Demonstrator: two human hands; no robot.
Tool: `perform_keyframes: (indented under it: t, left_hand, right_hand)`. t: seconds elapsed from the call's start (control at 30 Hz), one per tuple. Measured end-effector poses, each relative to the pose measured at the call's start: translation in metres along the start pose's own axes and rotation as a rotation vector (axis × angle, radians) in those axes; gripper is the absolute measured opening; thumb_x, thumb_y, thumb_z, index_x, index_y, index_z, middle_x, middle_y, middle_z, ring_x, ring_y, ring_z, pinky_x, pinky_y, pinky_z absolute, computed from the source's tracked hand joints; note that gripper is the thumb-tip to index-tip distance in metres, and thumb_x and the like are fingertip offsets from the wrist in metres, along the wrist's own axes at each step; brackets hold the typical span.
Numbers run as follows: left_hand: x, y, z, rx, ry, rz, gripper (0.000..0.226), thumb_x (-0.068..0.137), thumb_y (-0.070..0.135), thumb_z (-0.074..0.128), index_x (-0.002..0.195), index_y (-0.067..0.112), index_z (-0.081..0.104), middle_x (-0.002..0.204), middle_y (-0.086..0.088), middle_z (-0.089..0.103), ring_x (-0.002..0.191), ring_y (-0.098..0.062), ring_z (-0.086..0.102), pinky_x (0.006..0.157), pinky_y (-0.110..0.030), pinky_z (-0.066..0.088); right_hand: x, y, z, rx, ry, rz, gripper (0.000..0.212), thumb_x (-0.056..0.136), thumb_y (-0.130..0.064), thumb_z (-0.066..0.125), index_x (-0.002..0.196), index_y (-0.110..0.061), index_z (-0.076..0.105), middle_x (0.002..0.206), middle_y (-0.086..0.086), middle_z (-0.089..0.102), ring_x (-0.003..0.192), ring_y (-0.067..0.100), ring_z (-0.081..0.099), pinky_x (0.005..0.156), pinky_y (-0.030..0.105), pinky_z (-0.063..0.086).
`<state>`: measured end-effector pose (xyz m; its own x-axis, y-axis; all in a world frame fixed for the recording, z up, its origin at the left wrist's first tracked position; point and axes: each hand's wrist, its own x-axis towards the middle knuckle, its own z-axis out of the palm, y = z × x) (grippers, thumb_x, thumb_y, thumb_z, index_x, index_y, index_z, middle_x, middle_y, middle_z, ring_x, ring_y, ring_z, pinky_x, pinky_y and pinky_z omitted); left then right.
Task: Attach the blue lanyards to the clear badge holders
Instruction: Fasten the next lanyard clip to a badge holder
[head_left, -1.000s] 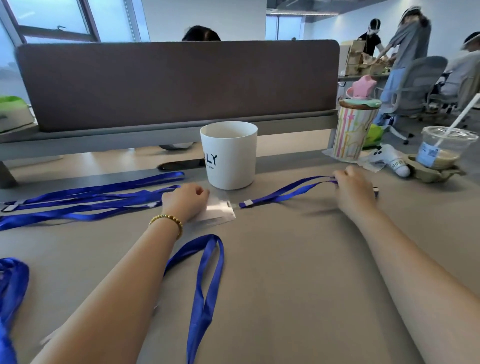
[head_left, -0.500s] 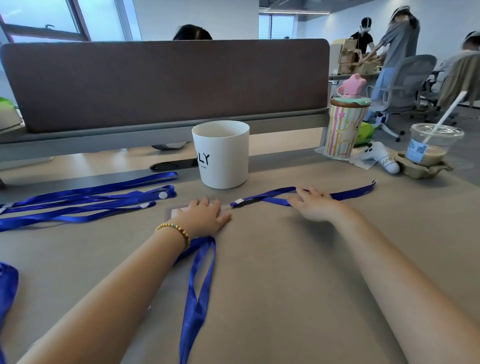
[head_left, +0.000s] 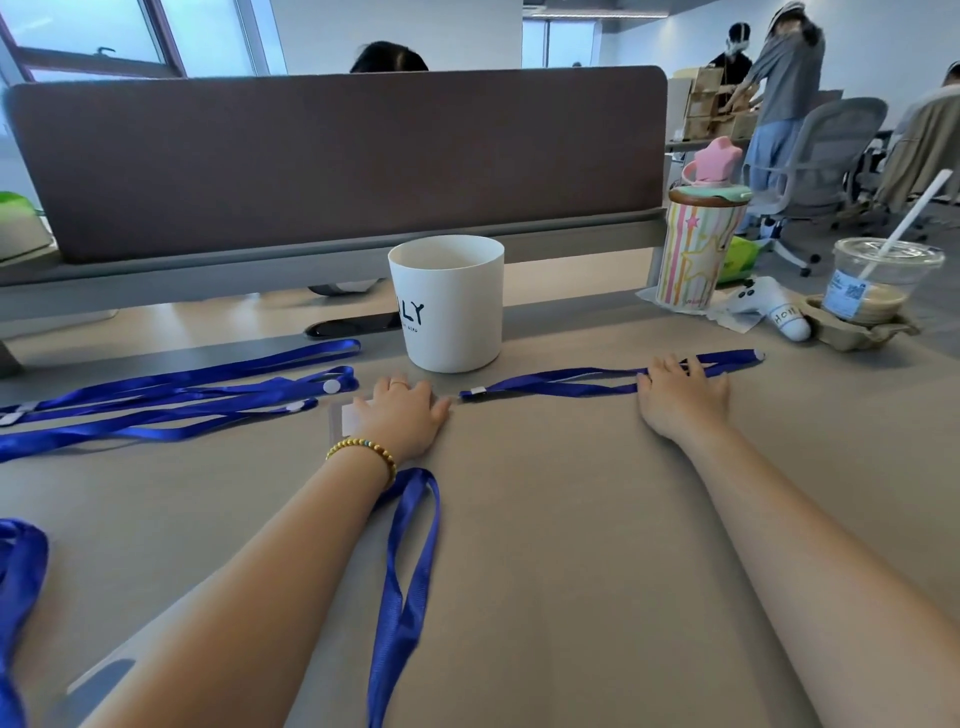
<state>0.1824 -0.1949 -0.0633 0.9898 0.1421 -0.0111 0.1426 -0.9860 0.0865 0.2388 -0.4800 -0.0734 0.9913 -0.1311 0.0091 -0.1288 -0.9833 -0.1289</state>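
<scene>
Open office in daylight, with windows (head_left: 130, 31) along the upper left and pale walls (head_left: 883, 47) beyond. Grey-beige desk (head_left: 571, 519) up front, closed at the rear by a brown fabric divider panel (head_left: 337, 161) on a grey rail. Off to the right, grey mesh office chairs (head_left: 826, 156) on a grey floor (head_left: 930, 223), beside another desk stacked with cardboard boxes (head_left: 709, 104).

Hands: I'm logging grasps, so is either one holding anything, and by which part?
Nothing is gripped. The left hand lies flat on the clear badge holder; the right hand presses the blue lanyard mid-strap.
</scene>
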Motion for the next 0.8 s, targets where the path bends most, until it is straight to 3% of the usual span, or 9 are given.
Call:
perform_keyframes:
  t: [0.17, 0.3, 0.4, 0.57, 0.67, 0.8]
  left_hand:
    - [-0.018, -0.007, -0.016, -0.136, 0.107, 0.0, 0.042, 0.098, 0.034, 0.03, 0.134, 0.016, 0.04, 0.138, -0.012, 0.044, 0.13, -0.03, 0.037, 0.111, -0.05, 0.024]
    - [-0.045, -0.033, -0.027, -0.268, 0.142, -0.011, 0.038, 0.098, 0.027, 0.033, 0.133, 0.017, 0.043, 0.134, -0.011, 0.049, 0.12, -0.027, 0.049, 0.1, -0.039, 0.042]
    - [-0.075, -0.052, -0.033, -0.352, 0.174, -0.028, 0.036, 0.099, 0.024, 0.034, 0.131, 0.014, 0.047, 0.13, -0.012, 0.052, 0.114, -0.025, 0.053, 0.091, -0.031, 0.043]
    - [-0.124, -0.091, -0.028, -0.431, 0.2, -0.063, 0.035, 0.097, 0.023, 0.041, 0.13, 0.015, 0.048, 0.128, -0.008, 0.055, 0.115, -0.02, 0.053, 0.09, -0.026, 0.041]
    - [-0.145, -0.113, -0.021, -0.483, 0.199, -0.086, 0.036, 0.095, 0.024, 0.044, 0.13, 0.015, 0.046, 0.128, -0.008, 0.054, 0.115, -0.02, 0.052, 0.089, -0.026, 0.04]
    - [-0.156, -0.13, -0.015, -0.559, 0.24, -0.129, 0.034, 0.096, 0.021, 0.041, 0.129, 0.014, 0.046, 0.129, -0.01, 0.053, 0.114, -0.022, 0.052, 0.09, -0.028, 0.04]
  right_hand:
    - [-0.023, -0.018, -0.007, 0.062, 0.051, -0.038, 0.047, 0.101, -0.029, 0.024, 0.144, -0.011, 0.027, 0.151, 0.004, 0.028, 0.142, 0.029, 0.02, 0.113, 0.053, 0.019]
    - [-0.055, -0.057, -0.01, 0.137, 0.1, -0.229, 0.034, 0.098, -0.016, 0.032, 0.13, -0.012, 0.044, 0.141, 0.003, 0.039, 0.138, 0.025, 0.024, 0.115, 0.055, 0.011]
    - [-0.086, -0.096, -0.011, 0.194, 0.12, -0.392, 0.039, 0.094, -0.009, 0.035, 0.13, -0.014, 0.048, 0.142, 0.002, 0.039, 0.137, 0.023, 0.025, 0.114, 0.05, 0.013]
    - [-0.141, -0.155, -0.007, 0.306, 0.103, -0.644, 0.039, 0.092, -0.006, 0.037, 0.124, -0.016, 0.057, 0.14, 0.002, 0.047, 0.131, 0.025, 0.036, 0.11, 0.041, 0.024]
    - [-0.171, -0.182, -0.007, 0.423, -0.052, -0.767, 0.04, 0.094, -0.008, 0.036, 0.126, -0.02, 0.057, 0.137, 0.001, 0.051, 0.127, 0.023, 0.043, 0.107, 0.037, 0.034]
    - [-0.198, -0.205, -0.017, 0.435, -0.508, -0.848, 0.048, 0.091, -0.001, 0.038, 0.133, -0.019, 0.051, 0.139, 0.0, 0.05, 0.129, 0.016, 0.045, 0.108, 0.029, 0.035]
